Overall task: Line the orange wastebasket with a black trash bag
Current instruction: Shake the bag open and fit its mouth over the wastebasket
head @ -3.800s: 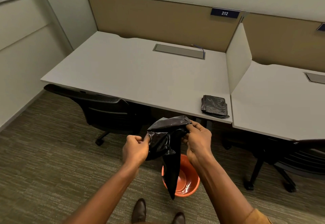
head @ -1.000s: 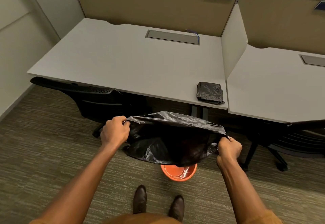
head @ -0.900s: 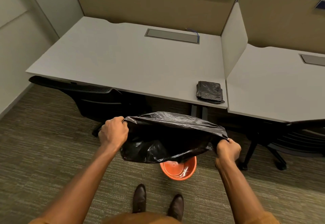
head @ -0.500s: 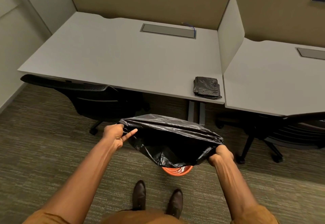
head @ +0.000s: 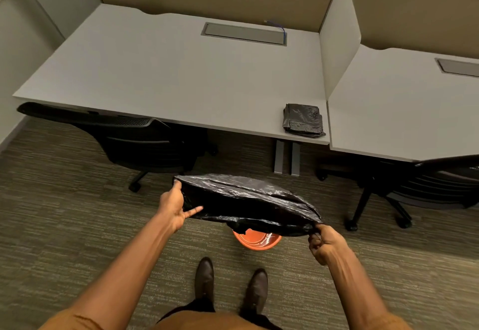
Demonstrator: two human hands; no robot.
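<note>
A black trash bag is stretched wide between my hands, hanging above the orange wastebasket on the carpet. Only the near rim of the wastebasket shows below the bag. My left hand holds the bag's left edge with the thumb on top and one finger pointing out under the plastic. My right hand is clenched around the bag's right corner, lower and closer to me than the left.
A white desk stands ahead, with a stack of folded black bags near its right front corner. Black office chairs sit at left and right. My shoes stand just behind the wastebasket.
The bag went from bunched to spread wide, and my hands lowered it toward the wastebasket. My left hand loosened, with a finger now sticking out. The view tilted downward.
</note>
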